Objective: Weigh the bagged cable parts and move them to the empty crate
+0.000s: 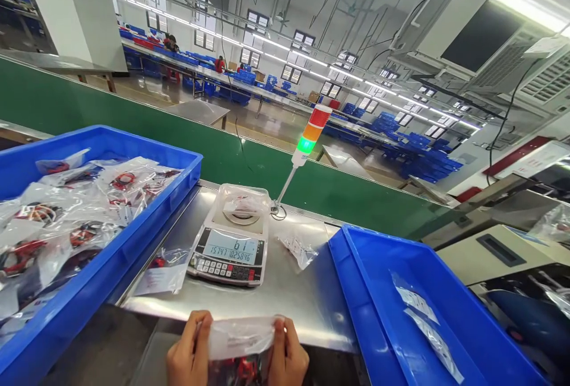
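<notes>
Both my hands are at the bottom edge of the view, gripping one clear plastic bag [240, 338] with red and black parts inside. My left hand [189, 353] pinches its left side and my right hand [287, 356] pinches its right side. Just beyond them on the steel table [289, 297] stands a digital scale [234, 240] with another bagged item on its pan and a lit display. A bagged item [162, 270] lies left of the scale, and a small clear bag [298, 250] lies to its right.
A blue bin [133, 237] full of bagged red and black parts sits on the left. A second blue bin [365, 291] on the right holds two small bags. A signal tower [312, 133] glows green behind the scale. A green conveyor belt [133, 130] runs behind the table.
</notes>
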